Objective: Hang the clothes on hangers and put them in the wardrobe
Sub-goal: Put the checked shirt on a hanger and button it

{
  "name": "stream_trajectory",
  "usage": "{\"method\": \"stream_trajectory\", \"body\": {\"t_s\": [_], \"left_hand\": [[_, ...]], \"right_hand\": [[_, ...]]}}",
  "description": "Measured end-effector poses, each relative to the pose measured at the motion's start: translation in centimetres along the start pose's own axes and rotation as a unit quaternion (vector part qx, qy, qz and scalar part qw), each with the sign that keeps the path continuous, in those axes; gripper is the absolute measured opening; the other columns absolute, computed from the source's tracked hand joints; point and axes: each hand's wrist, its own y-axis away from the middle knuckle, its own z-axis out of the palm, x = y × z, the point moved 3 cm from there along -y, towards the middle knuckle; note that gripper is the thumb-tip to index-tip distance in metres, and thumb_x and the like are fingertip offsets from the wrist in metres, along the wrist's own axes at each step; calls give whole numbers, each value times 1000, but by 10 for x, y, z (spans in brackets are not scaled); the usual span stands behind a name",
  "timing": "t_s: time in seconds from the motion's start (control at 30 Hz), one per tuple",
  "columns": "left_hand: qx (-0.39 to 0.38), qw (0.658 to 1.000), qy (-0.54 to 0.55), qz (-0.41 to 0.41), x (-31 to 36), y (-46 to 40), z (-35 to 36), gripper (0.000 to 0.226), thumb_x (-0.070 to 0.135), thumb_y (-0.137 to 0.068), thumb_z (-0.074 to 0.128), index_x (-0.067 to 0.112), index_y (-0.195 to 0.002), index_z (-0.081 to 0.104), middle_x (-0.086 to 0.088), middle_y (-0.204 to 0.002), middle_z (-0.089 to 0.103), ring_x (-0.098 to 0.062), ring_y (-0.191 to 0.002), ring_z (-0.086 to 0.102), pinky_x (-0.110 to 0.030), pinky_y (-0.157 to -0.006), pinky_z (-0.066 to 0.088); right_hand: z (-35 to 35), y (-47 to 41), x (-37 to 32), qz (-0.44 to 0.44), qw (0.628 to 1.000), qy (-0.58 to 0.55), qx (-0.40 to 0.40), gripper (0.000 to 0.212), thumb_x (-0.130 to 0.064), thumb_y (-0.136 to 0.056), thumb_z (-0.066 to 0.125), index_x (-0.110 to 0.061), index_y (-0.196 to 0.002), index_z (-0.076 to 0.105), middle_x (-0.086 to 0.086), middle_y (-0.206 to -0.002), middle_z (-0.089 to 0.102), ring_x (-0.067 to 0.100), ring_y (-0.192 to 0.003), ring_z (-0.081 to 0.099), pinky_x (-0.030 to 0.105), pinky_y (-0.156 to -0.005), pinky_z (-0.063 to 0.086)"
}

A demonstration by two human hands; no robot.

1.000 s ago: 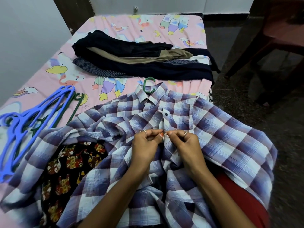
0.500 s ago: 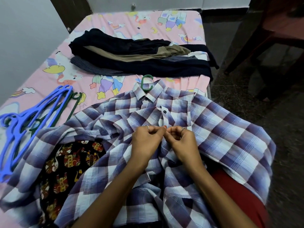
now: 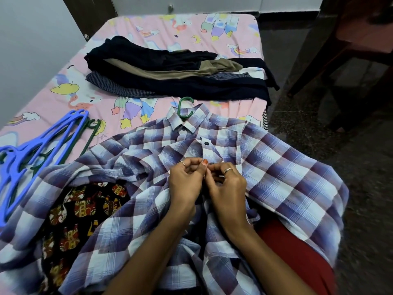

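Since a second ago the two hands are drawing closer together, fingers now curling tighter over the shirt's front opening. The left hand (image 3: 187, 184) and right hand (image 3: 226, 186) are both pinching the checked shirt (image 3: 276, 167) at its button strip, fingertips meeting just below the dark button (image 3: 205, 143). The shirt is lying across the bed's (image 3: 63, 99) near edge, its green hanger hook (image 3: 184, 107) poking from the collar. Blue hangers (image 3: 32, 150) are resting along the left edge, folded dark clothes (image 3: 170, 75) farther back.
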Motion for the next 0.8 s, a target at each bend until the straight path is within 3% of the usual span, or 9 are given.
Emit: {"method": "stream_trajectory", "body": {"t_s": [0.17, 0.3, 0.43, 0.5, 0.63, 0.7, 0.8], "left_hand": [[-15, 1000, 4, 14, 2, -3, -1, 16, 2, -87, 65, 15, -78, 64, -3, -67, 66, -10, -61, 61, -22, -64, 54], [-24, 999, -11, 36, 4, -5, -2, 18, 2, -87, 65, 17, -77, 64, -3, -70, 64, -11, -65, 58, -23, -68, 51], [-42, 996, -33, 73, 9, -4, -1, 17, 3, -87, 66, 17, -78, 64, -6, -75, 64, -8, -66, 58, -16, -65, 50], [-58, 993, -41, 95, 13, -4, -3, 19, 1, -86, 66, 19, -79, 64, -3, -74, 65, -2, -64, 60, -12, -64, 50], [-105, 987, -51, 111, 18, -8, -10, 17, 0, -85, 67, 17, -82, 66, 1, -72, 65, 2, -64, 61, -11, -68, 49], [-141, 982, -56, 109, 21, -10, -15, 12, 2, -84, 67, 13, -83, 67, 2, -73, 68, -1, -68, 63, -13, -70, 49], [-191, 976, -72, 80, 25, -13, -19, 4, 5, -83, 69, 9, -84, 69, -1, -72, 68, -6, -68, 62, -15, -69, 50]], "right_hand": [[-3, 0, 0, 14, 999, -35, 5, 3, -7, -84, 70, -5, -85, 68, 3, -82, 66, 6, -70, 65, 12, -66, 51], [-4, -2, 2, 114, 985, -132, 9, 7, -5, -83, 71, -10, -79, 68, 1, -74, 68, -1, -64, 63, 9, -62, 47], [-5, -5, 7, 188, 959, -212, -4, 9, -3, -84, 70, -10, -78, 68, -1, -69, 68, 3, -62, 61, 16, -64, 49], [-6, -7, 9, 242, 925, -291, -38, 8, -1, -85, 67, -7, -80, 68, 1, -68, 67, 7, -63, 61, 17, -64, 51], [-2, -12, 10, 364, 788, -485, -102, 8, 6, -82, 62, -1, -78, 63, 3, -66, 67, 10, -58, 63, 17, -61, 55], [-1, -15, 9, 379, 762, -509, -128, 7, 6, -76, 62, -1, -74, 60, 4, -64, 65, 10, -54, 61, 17, -58, 55], [0, -16, 10, 387, 752, -512, -153, 15, 8, -80, 58, -4, -71, 53, 7, -62, 61, 12, -53, 59, 19, -56, 54]]}}
